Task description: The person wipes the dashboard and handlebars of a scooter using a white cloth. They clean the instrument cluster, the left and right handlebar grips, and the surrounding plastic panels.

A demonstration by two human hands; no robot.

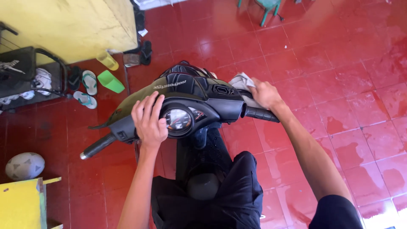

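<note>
Left hand (149, 121) lies flat, fingers spread, on the black handlebar cover (199, 95) of the scooter, just beside the round speedometer (178, 120), gripping nothing. Right hand (263, 93) is curled onto a grey cloth (240, 81), pressing it against the cover's right end, just above the right grip (260, 113). On the wet red tile floor (339, 85), sandals (87, 91) and a green cup (111, 81) lie well off left.
</note>
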